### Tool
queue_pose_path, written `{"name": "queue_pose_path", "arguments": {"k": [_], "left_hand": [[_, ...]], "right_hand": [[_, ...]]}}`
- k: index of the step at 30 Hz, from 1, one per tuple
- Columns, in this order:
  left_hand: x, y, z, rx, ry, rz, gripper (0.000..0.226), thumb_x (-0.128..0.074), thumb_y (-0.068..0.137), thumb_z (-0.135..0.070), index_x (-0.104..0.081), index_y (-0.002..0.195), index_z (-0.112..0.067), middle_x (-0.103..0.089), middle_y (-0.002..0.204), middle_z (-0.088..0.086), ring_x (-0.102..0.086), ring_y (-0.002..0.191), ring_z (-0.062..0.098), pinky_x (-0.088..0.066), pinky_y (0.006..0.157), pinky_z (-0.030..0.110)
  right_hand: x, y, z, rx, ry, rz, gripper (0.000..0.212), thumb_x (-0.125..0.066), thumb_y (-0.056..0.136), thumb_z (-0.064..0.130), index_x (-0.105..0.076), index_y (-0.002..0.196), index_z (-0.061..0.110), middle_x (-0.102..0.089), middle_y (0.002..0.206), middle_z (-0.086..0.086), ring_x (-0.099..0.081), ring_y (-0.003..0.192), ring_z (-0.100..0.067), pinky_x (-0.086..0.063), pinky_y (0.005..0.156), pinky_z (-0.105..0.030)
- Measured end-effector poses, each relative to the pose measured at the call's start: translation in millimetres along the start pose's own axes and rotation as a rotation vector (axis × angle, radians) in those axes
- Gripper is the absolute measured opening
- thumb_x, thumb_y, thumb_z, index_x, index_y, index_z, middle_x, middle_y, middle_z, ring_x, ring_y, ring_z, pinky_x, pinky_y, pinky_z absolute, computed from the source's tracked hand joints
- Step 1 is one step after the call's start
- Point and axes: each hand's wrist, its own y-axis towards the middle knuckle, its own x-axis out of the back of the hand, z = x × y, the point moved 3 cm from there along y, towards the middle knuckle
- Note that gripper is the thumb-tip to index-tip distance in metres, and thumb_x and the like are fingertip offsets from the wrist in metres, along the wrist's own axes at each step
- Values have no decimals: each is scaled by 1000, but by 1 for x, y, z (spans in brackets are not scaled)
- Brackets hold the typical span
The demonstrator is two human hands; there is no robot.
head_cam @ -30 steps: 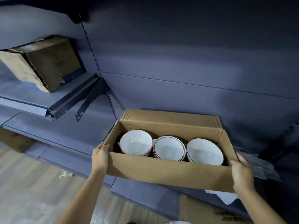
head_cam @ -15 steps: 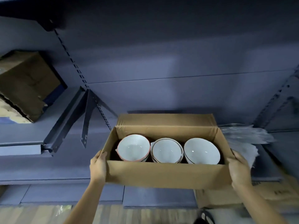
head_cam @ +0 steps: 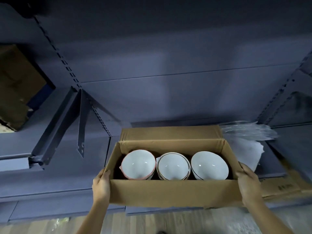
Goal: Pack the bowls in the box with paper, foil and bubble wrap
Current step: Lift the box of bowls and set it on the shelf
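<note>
Three bowls: sitting in a row inside the box, no padding around them yet that I can see
Pink-rimmed bowl: at 9 o'clock in the row, tipped toward me
Middle bowl: looks like a nested stack, with something pale tucked between the rims, can't tell what
Dark-rimmed bowl: at 3 o'clock, touching or nearly touching the middle one
Left grip: left hand clenched round the box's 9 o'clock end, thumb over the top edge
Right grip: right hand grasping the 3 o'clock end the same way
Where the box is: held up in front of the grey shelf, flaps open, back flap standing at 12 o'clock
Packing stuff: white paper and clear plastic wrap lie on the shelf at about 2 o'clock of the box
Step in hand, my guess: carrying or setting the box down before wrapping starts
How to do it well: keep it level so the bowls don't knock together, support the bottom, lower it gently near the paper
Watch out: bare ceramic rims clink and chip if it tilts
</note>
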Motion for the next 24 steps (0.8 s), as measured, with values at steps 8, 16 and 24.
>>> {"name": "queue_pose_path", "arguments": {"k": [8,16,24], "left_hand": [[-12,17,41,38,-10,-71,34,-51,91,-23,-63,119,-8,-62,119,14,-53,113,34,-38,99,46],[-34,13,94,102,-77,-163,35,-51,92,-16,-61,124,-8,-59,127,16,-51,120,33,-35,104,42],[-50,36,104,67,-76,-194,34,-51,90,-13,-62,121,-3,-62,121,18,-53,117,35,-37,103,43]], "right_hand": [[-17,19,-37,17,49,33,34,-45,89,-2,-62,103,25,-60,103,-1,-51,101,-23,-35,87,-31],[-23,52,-82,23,-6,51,38,-48,89,-1,-64,103,31,-57,109,2,-46,101,-17,-35,93,-33],[-37,70,-106,44,54,57,40,-46,91,-4,-59,115,25,-57,113,1,-48,113,-19,-34,100,-34]]}}
